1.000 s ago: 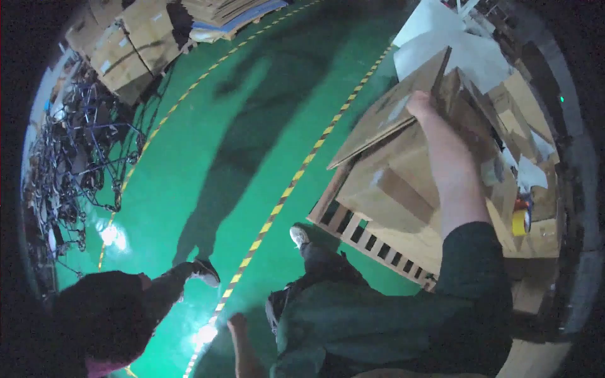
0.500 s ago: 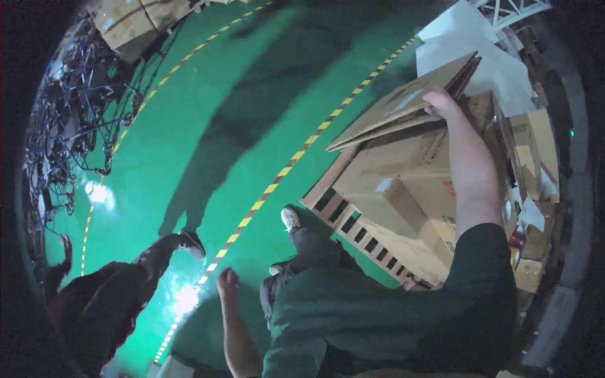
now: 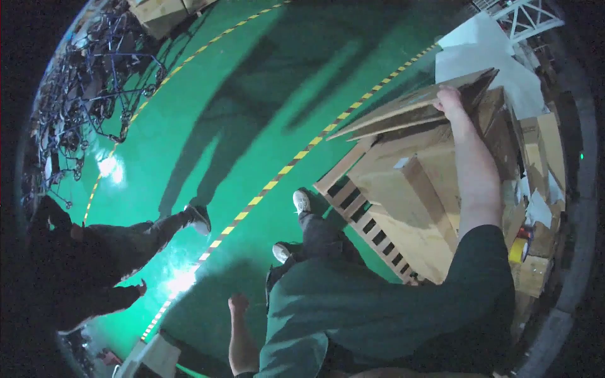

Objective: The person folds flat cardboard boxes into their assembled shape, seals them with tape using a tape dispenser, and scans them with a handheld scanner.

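Note:
My right hand (image 3: pixel 449 101) is closed on the upper edge of folded cardboard sheets (image 3: pixel 413 104), which lean over a large cardboard box (image 3: pixel 403 157). Below the sheets, a narrow upright cardboard piece (image 3: pixel 428 195) stands against the box side. The box sits on a wooden pallet (image 3: pixel 359 208) with slatted gaps. Down at my side, away from any object, hangs my left hand (image 3: pixel 238 303), its fingers curled in with nothing visible in them.
A co-worker in dark clothes (image 3: pixel 107 252) walks at the left. Yellow-black floor tape (image 3: pixel 255 200) runs between us. Metal frames (image 3: pixel 94 94) are piled at the far left. White sheets (image 3: pixel 488 60), more cardboard (image 3: pixel 542 145) and a yellow tape roll (image 3: pixel 518 250) lie right.
The view has shifted, and my feet are now apart. The cardboard sheets sit at a flatter angle, still in my right hand. The co-worker's arm has swung forward.

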{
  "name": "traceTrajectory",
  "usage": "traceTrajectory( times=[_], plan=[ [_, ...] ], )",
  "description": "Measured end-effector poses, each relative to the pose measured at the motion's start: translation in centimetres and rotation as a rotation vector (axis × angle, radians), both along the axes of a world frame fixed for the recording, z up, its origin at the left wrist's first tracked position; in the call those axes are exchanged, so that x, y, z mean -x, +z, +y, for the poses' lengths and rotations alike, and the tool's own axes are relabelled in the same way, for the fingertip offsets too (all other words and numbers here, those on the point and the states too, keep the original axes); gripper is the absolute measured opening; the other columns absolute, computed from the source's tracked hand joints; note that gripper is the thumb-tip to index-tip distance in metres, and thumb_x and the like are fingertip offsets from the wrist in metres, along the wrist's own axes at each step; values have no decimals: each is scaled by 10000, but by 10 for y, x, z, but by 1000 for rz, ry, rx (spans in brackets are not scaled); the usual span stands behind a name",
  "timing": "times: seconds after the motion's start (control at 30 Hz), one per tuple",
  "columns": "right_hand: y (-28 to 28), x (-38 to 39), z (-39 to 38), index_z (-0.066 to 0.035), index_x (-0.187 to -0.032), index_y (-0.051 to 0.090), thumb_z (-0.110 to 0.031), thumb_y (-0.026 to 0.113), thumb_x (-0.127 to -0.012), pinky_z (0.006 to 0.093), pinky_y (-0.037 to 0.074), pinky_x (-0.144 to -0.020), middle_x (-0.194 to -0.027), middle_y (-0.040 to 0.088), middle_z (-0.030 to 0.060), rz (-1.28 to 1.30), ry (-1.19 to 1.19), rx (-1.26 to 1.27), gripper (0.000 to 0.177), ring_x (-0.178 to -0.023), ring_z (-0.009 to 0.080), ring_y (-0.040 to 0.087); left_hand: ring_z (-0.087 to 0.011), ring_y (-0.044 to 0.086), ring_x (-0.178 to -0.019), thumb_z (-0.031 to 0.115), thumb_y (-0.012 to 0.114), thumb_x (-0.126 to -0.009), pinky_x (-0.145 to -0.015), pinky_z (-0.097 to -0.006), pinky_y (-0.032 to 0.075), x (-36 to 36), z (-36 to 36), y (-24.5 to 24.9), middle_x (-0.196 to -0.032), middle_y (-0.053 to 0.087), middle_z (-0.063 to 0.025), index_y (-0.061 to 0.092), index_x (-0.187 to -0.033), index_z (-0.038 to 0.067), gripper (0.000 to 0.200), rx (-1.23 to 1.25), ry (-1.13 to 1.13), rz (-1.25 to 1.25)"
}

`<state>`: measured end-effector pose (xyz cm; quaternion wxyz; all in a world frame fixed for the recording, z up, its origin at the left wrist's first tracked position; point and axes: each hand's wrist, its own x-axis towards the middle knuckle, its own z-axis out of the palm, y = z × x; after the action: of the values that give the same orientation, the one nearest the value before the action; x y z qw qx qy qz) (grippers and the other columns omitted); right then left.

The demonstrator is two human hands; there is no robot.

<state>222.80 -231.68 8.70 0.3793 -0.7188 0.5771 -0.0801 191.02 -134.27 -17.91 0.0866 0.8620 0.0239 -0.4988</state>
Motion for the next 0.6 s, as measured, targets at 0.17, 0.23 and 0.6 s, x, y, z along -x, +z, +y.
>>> traceTrajectory(
  times=[0.17,0.23,0.6],
  plan=[
    [44,8,151,-104,-1239,534,50,396,-794,276,473,-471,-1094,536,98,-102,135,-51,491,-723,217,530,-133,546,-546,144,535,-608,-492,-288,420,20,26,-2,-535,490,30,472,-460,181,165,9,387,65],
    [66,31,225,-80,-1207,552,56,371,-771,290,445,-437,-1061,532,106,-149,206,-59,491,-669,210,498,-144,499,-617,199,525,-707,-531,-319,409,-12,21,-10,-622,487,32,500,-559,191,150,92,239,-16],
    [99,274,464,-166,-1347,491,-23,497,-851,291,393,-478,-671,490,23,87,823,191,517,-511,139,453,-239,585,-1143,390,558,-894,-942,-357,434,-200,-265,241,-1236,630,-113,573,-1265,54,501,983,255,-457]
  ],
)
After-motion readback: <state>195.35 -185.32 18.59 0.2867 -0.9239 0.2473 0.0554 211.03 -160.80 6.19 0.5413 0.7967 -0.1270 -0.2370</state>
